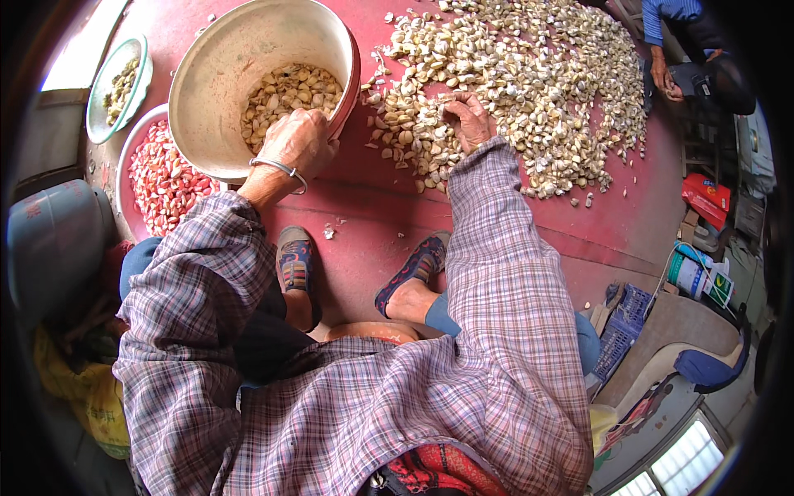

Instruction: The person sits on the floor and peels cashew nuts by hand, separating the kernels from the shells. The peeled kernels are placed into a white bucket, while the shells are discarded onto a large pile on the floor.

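Observation:
A pale plastic bucket (205, 74) tips its mouth toward me, with brownish-yellow flat pieces (294, 90), perhaps beans or cloves, lying inside. My left hand (301, 142), with a metal bangle at the wrist, is curled over the bucket's near right rim. To the right, a broad heap of similar pale pieces (527, 80) covers part of the red floor. My right hand (469, 121) is at the heap's near left part, its fingers bent toward the thumb. Whether a piece is pinched there is too small to tell.
Left of the bucket stand a basin of red-and-white pieces (164, 180) and a pale green basin (139, 93). A grey gas cylinder (59, 235) is at far left. At right are a blue plastic crate (623, 328), a paint bucket (688, 273) and a seated person's hand (667, 80).

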Motion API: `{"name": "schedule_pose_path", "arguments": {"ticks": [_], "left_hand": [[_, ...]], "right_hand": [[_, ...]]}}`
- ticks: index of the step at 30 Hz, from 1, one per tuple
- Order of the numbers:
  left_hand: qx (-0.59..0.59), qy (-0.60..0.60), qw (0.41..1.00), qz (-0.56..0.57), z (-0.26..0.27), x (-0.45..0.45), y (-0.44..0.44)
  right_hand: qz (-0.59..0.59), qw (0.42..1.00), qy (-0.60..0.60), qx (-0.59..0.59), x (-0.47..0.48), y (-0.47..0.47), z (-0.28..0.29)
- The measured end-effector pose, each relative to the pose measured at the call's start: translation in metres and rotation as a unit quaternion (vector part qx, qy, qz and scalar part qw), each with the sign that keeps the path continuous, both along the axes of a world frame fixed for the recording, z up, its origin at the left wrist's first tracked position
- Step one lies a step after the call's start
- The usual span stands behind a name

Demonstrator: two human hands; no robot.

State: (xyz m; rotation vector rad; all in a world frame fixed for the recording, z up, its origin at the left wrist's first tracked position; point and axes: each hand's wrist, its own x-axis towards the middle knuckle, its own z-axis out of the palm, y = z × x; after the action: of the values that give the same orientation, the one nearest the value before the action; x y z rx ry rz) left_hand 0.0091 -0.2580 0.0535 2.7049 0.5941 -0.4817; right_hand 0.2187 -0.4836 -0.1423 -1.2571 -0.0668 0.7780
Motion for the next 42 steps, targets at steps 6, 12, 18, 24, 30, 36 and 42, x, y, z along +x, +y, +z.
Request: {"name": "schedule_pose_path", "arguments": {"ticks": [6, 12, 18, 24, 30, 36, 42], "left_hand": [[0.001, -0.021, 1.0, -0.01, -0.001, -0.003, 0.0], [-0.006, -0.057, 0.998, 0.004, -0.006, -0.004, 0.001], [0.004, -0.068, 0.998, -0.008, -0.007, -0.005, 0.001], [0.005, -0.058, 0.998, -0.01, -0.009, -0.005, 0.002], [0.0, -0.052, 0.999, 0.001, -0.006, -0.004, 0.001], [0.002, -0.023, 1.0, -0.011, -0.003, -0.003, 0.001], [0.006, -0.028, 1.0, -0.014, -0.003, -0.004, 0.001]], "right_hand": [[-0.016, 0.994, 0.107, 0.019, -0.011, 0.002, -0.009], [0.015, 0.987, 0.151, 0.056, -0.016, 0.0, -0.036], [-0.03, 0.983, 0.182, 0.024, -0.024, 0.005, -0.036], [0.008, 0.987, 0.16, -0.022, -0.026, 0.014, -0.011], [0.023, 0.982, 0.174, 0.074, -0.03, 0.016, -0.005], [0.043, 0.987, 0.145, 0.053, -0.033, 0.017, -0.006], [0.037, 0.988, 0.14, 0.047, -0.035, 0.019, -0.008]]}}
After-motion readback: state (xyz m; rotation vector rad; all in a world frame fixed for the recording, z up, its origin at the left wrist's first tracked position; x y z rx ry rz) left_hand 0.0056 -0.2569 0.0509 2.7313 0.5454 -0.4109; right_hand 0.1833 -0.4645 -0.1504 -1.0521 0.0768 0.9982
